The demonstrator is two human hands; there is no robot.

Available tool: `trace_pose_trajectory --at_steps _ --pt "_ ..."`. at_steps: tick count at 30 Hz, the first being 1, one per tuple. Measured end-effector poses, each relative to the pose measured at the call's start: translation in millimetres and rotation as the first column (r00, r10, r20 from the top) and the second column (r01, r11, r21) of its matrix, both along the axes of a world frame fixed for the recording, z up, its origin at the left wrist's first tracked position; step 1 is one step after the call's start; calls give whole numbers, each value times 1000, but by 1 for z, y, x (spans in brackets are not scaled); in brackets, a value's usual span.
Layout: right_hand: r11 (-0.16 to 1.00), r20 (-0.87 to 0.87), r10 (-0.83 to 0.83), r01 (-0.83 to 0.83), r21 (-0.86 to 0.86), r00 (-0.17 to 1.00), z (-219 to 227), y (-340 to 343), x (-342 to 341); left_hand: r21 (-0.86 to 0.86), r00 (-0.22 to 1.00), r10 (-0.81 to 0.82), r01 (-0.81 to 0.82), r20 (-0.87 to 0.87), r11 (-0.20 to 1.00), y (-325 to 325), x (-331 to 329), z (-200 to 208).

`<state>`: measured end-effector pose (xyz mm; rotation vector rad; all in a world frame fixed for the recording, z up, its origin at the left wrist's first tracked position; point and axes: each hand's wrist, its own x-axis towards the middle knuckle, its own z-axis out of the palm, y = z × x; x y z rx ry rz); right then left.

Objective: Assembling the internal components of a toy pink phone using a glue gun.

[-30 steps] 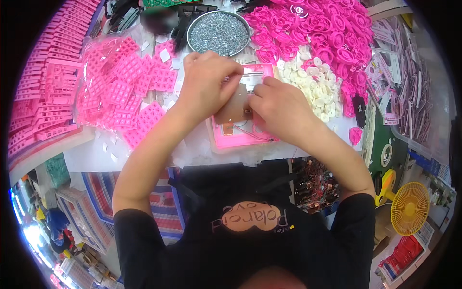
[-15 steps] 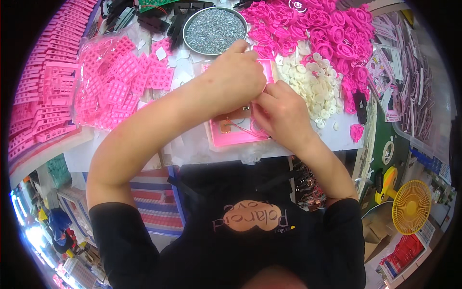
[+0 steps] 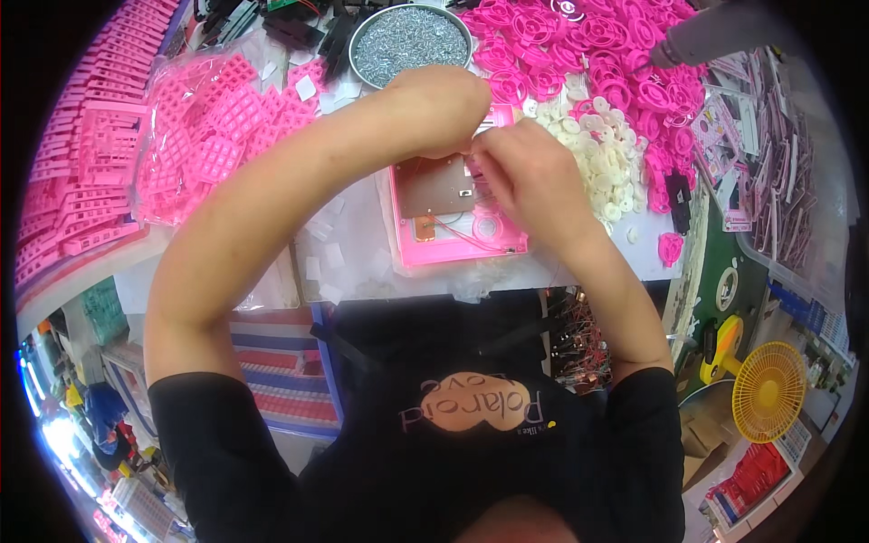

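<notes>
A pink plastic housing [image 3: 457,249] lies on the work table, with a brown circuit board [image 3: 436,187] and thin wires in it. My left hand [image 3: 448,104] bends over the far part of the housing; its fingers are hidden beneath the hand. Close by on the right, my right hand [image 3: 531,169] has its thumb and fingers pinched together at the housing's right side. Whatever lies between those fingertips is too small or hidden to make out.
A round metal bowl of small screws [image 3: 410,45] stands behind my left hand. White plastic discs [image 3: 602,154] and pink ring-shaped parts [image 3: 534,41] are heaped right. Bagged pink keypads [image 3: 204,127] lie left. A grey cylindrical tool [image 3: 715,38] juts in at upper right.
My left hand has turned over and its fingers have gone out of sight. My right hand has shifted slightly, baring more of the circuit board. The grey tool has come into view.
</notes>
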<state>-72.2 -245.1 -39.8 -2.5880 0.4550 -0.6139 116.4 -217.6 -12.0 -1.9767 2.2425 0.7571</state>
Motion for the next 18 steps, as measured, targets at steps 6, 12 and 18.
trace_pose_trajectory --at_steps 6,12,18 --pt "994 105 -94 87 63 990 -25 -7 1 -74 990 -84 76 -116 994 7 13 -6" --pt "994 37 -73 70 79 997 -19 -10 1 -111 990 -139 142 32 984 14 12 -19" --pt "976 -27 166 -169 -134 986 -2 -27 -1 -235 988 -157 154 7 960 24 7 -20"
